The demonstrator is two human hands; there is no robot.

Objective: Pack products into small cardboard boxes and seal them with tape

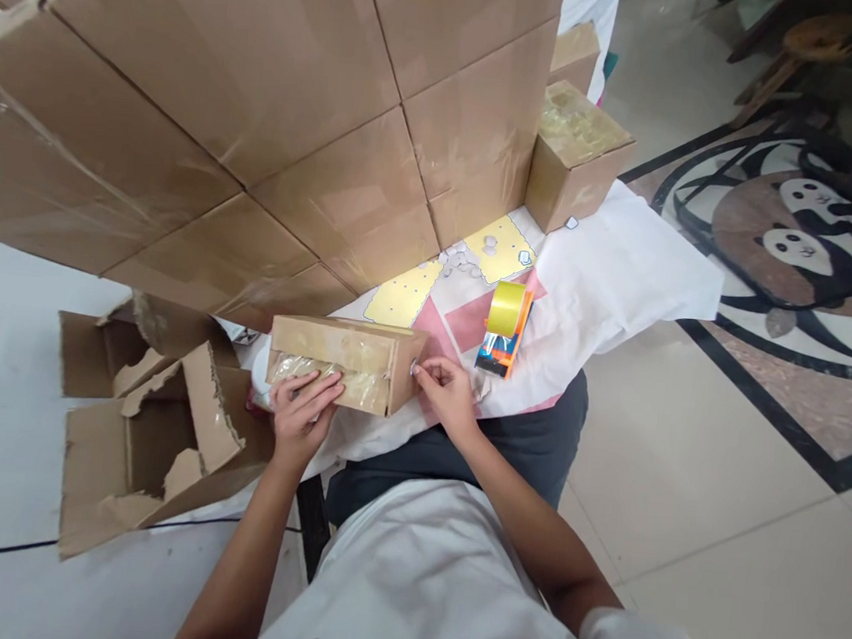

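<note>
A small cardboard box [341,336] with clear tape over its flaps lies in front of me on a printed cloth. My left hand [304,410] grips its near side, fingers resting on the taped face. At the box's right end, my right hand [447,392] is closed in a pinch against the cardboard. A tiny pale piece [413,368] shows by those fingertips, too small to name. Just right of that hand lies an orange and blue tape dispenser [515,343] carrying a yellowish tape roll [507,309].
Stacked, taped cartons [329,79] form a tall wall behind the work. A taped box [582,154] stands at its right end. Torn, opened cartons [151,434] lie on the left. The white cloth [629,249] hangs over the right edge; a panda floor design [797,225] lies beyond.
</note>
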